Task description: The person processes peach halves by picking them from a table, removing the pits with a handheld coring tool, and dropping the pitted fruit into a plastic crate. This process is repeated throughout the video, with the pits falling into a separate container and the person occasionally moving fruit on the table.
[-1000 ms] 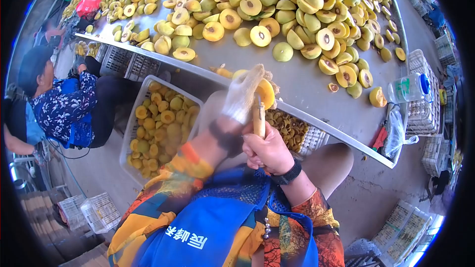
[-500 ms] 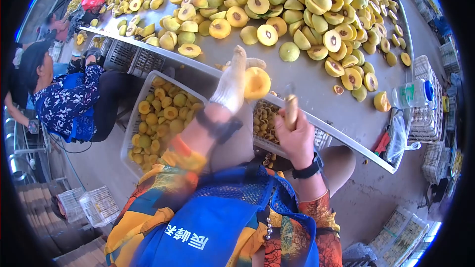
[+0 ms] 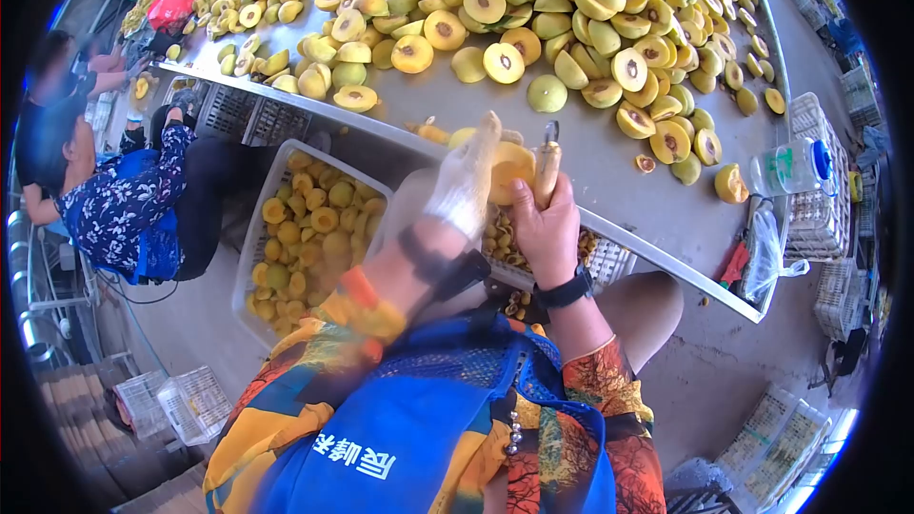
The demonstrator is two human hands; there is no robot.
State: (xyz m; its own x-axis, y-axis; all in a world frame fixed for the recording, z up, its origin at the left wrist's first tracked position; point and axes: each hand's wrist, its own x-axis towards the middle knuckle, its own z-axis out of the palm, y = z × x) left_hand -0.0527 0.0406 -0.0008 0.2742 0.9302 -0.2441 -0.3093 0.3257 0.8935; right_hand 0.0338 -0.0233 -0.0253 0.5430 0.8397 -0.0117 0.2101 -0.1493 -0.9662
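Note:
My left hand [image 3: 461, 183], in a white knit glove, is wrapped round a yellow peach half [image 3: 511, 169] above the table's near edge. Its cut face is turned toward my right side. Close beside it, my bare right hand [image 3: 548, 238] grips a pitting tool [image 3: 546, 176] by its wooden handle. The tool's metal looped end points up and away from me, and my right thumb is right at the fruit's edge. Halved peaches [image 3: 486, 4], many with brown pits showing, are heaped on the metal table [image 3: 457, 100] beyond my hands.
A white crate [image 3: 244, 271] of peach halves stands at my left, and a crate of pits [image 3: 583, 249] sits below the table edge. A plastic jar [image 3: 788, 169] and a clear bag [image 3: 762, 252] lie at the right. Another person [image 3: 124, 195] sits at the left.
My right hand has moved left and up, bringing the tool beside the peach half. My left hand has shifted slightly right and down, still holding the fruit. The seated person at left has leaned.

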